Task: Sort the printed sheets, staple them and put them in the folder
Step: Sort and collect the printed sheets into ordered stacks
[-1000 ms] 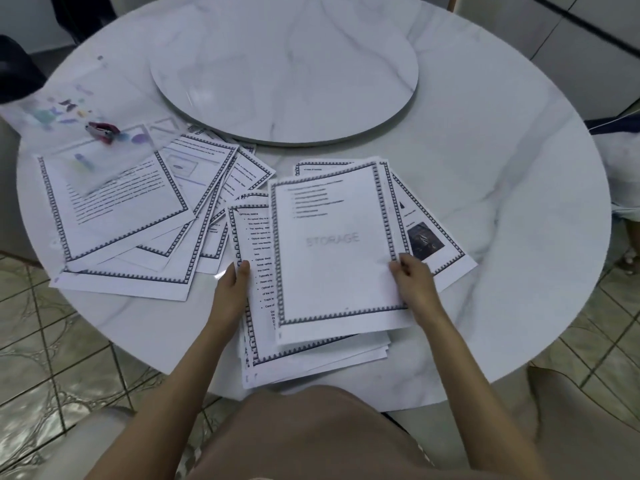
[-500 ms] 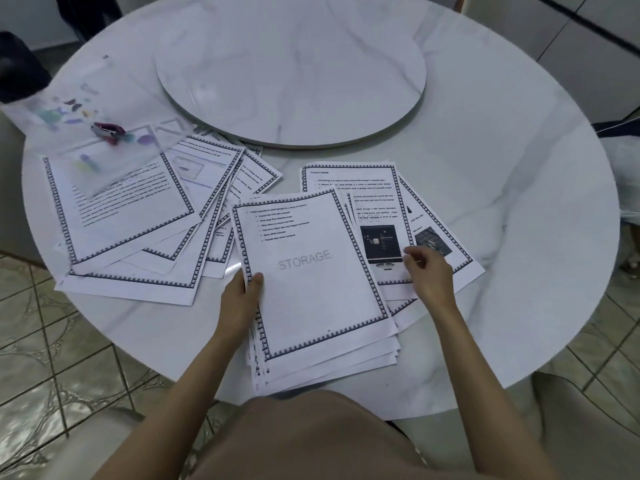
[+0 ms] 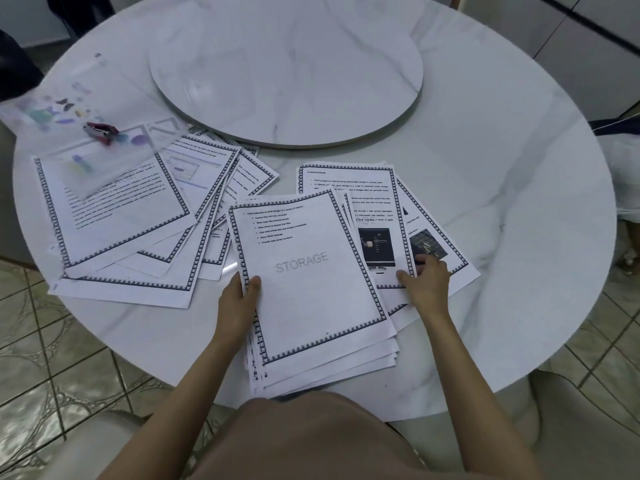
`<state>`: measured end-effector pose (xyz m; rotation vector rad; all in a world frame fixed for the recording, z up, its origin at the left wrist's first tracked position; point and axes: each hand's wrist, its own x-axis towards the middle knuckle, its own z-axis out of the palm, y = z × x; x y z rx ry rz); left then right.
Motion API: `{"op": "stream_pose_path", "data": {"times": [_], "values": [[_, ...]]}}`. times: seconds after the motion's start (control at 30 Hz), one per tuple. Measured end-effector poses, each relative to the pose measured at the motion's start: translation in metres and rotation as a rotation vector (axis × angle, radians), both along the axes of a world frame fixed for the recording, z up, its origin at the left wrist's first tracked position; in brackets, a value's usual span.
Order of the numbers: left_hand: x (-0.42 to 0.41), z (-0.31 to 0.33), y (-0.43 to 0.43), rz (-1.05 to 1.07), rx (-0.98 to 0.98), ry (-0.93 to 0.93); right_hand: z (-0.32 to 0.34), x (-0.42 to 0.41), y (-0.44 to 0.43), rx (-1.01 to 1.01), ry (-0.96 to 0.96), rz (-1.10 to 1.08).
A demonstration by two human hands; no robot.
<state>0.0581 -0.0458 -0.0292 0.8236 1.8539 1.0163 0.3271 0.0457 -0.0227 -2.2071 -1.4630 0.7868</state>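
Note:
A stack of printed sheets with patterned borders lies at the table's near edge, its top page marked STORAGE. My left hand grips the stack's left edge, thumb on top. My right hand rests with its fingers on a smaller pile of sheets with pictures to the right. A fanned pile of more sheets lies at the left. A translucent plastic folder lies at the far left, partly over that pile. A small red stapler sits on the folder.
The round white marble table carries a raised turntable at its centre. Chairs stand close to the table at the lower left and lower right. A tiled floor shows at the lower left and at the right.
The STORAGE sheet moved left from the right pile onto the near stack. My left hand took hold of the stack's left edge. My right hand shifted right onto the picture sheets.

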Motion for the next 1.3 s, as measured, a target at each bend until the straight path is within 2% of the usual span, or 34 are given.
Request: {"op": "stream_pose_path", "data": {"times": [0.07,0.2,0.33,0.47,0.6,0.7,0.8,0.97,1.3], "values": [[0.0,0.0,0.0,-0.004,0.002,0.002,0.004,0.003,0.0,0.01,0.118,0.001],[0.001,0.001,-0.001,-0.009,0.014,-0.001,0.015,0.006,-0.005,-0.113,0.361,0.07],[0.001,0.002,-0.001,-0.021,0.019,0.008,0.019,0.016,-0.007,-0.193,0.386,0.113],[-0.001,0.001,-0.002,-0.049,0.01,0.023,0.029,0.035,-0.003,-0.127,0.42,0.06],[-0.001,0.002,-0.002,-0.059,0.005,0.02,0.045,0.06,0.005,0.04,0.589,-0.114],[-0.001,0.002,-0.002,-0.065,0.009,0.032,0.053,0.077,0.009,0.176,0.843,-0.374],[-0.001,0.002,-0.001,-0.058,0.005,0.024,0.044,0.082,0.007,0.173,1.033,-0.595],[-0.001,0.002,-0.002,-0.059,0.004,0.024,0.017,0.062,-0.01,0.011,1.01,-0.558],[-0.003,0.0,-0.002,-0.07,-0.004,0.038,0.002,0.013,-0.027,-0.004,0.849,-0.407]]}}
